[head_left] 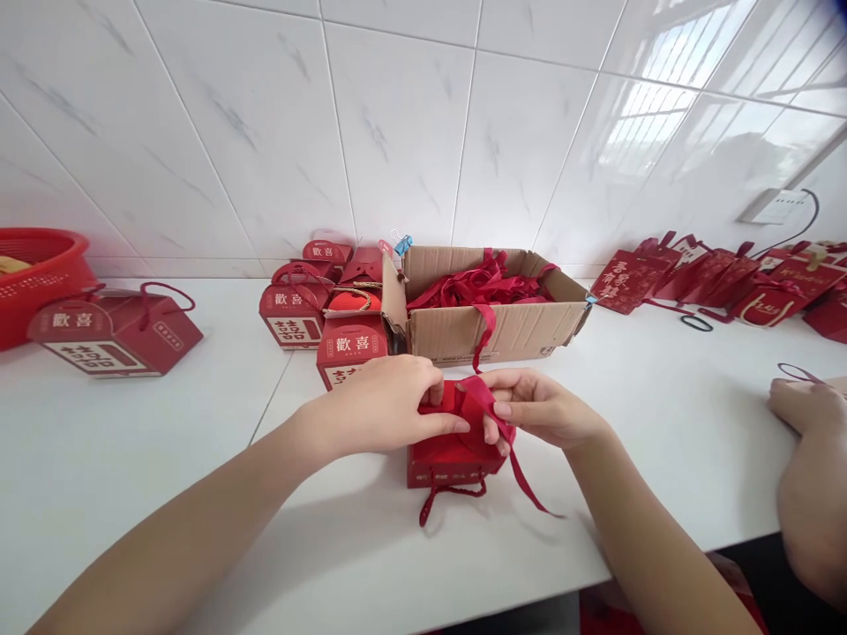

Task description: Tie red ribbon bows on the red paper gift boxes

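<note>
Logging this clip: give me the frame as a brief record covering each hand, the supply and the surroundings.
Left: left hand at the top of a red box; its grip is partly hidden
Right: right hand holding a red ribbon
Supply: open cardboard carton of loose ribbons, behind the red box
Left side: red basket, handled gift box beside it
Right side: red bags near the wall
Co-worker: another person's hand, right edge

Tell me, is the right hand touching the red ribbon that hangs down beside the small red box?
Touching. The head view shows it: the right hand has its thumb across the red ribbon, with fingers behind it.
</note>
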`<state>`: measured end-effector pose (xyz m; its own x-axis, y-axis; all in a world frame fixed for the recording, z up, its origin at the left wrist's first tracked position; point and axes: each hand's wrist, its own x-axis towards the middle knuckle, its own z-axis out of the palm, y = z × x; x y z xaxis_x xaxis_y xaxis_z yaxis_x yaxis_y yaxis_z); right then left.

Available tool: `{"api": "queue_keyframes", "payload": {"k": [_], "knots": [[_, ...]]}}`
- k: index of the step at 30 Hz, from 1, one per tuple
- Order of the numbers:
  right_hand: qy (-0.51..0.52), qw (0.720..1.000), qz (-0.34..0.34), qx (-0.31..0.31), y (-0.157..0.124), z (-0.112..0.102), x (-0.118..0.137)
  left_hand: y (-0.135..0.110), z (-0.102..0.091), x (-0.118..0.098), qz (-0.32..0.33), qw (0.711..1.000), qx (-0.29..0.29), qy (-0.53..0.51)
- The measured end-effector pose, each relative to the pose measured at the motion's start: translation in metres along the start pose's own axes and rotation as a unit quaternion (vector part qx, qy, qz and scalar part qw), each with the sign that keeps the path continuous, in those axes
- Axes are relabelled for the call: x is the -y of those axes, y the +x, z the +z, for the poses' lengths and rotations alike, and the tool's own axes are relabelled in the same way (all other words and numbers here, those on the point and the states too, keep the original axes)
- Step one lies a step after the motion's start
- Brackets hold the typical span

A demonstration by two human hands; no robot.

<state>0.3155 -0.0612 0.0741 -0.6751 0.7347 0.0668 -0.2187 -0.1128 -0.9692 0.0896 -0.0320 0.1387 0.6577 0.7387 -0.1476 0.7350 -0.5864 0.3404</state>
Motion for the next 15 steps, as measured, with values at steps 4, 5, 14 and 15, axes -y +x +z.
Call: {"api": "queue_keyframes", "payload": {"k": [4,5,14,15], "knots": [[-0.021,0.999,0.0,-0.043,0.003,0.008,0.001,0.001,0.006,-0.006,0.024,0.998,-0.042,0.039],[-0.026,0.998,-0.001,-0.06,0.003,0.01,0.002,0.002,0.007,-0.007,0.029,0.997,-0.049,0.049],[-0.052,0.995,0.005,-0.089,0.002,0.018,0.005,0.002,0.007,-0.005,0.04,0.996,-0.069,0.034],[-0.051,0.995,0.0,-0.081,0.001,0.018,0.005,0.003,0.007,-0.005,0.04,0.996,-0.071,0.032]]}}
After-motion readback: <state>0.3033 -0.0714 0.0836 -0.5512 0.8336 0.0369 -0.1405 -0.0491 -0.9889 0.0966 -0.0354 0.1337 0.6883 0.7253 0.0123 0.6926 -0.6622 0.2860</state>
